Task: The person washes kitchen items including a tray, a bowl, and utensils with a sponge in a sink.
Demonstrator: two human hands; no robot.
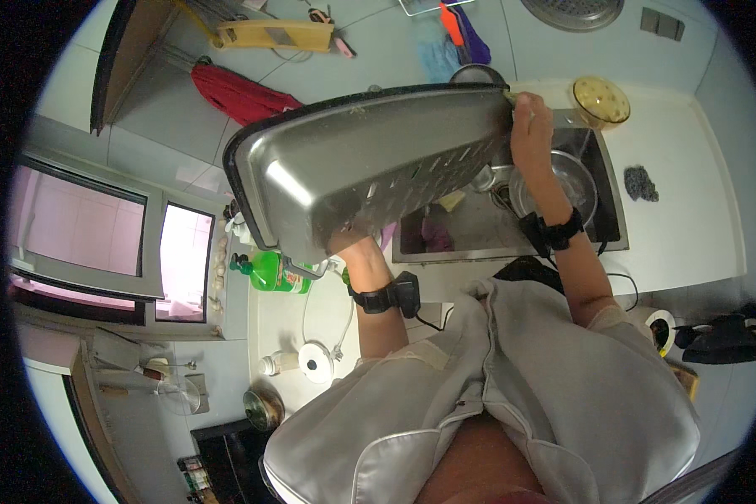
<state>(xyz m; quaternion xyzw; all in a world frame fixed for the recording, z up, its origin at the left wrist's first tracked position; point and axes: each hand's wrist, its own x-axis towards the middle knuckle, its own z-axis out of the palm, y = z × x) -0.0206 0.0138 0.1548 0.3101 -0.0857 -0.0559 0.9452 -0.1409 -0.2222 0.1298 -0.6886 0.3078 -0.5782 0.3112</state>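
A large stainless-steel draining basin (386, 139) with a black rim and rows of slots is raised and tilted above the sink (412, 254). My left hand (351, 242) grips it at its lower side; the basin hides those fingers. At the right end of the rim, my right hand (532, 134) is closed over the edge. A bit of something yellow-green, too small to name, shows by its fingertips. Under my right forearm, a clear round bowl (575, 181) sits in the sink's right part. A purple cloth (437, 235) lies in the left part.
A green pump bottle (279, 272) stands on the counter left of the sink. Right of it are an amber bowl (601, 102) and a grey scouring pad (641, 183). A white round lid (316, 363) lies near my left elbow. A red cloth (244, 94) hangs on the wall.
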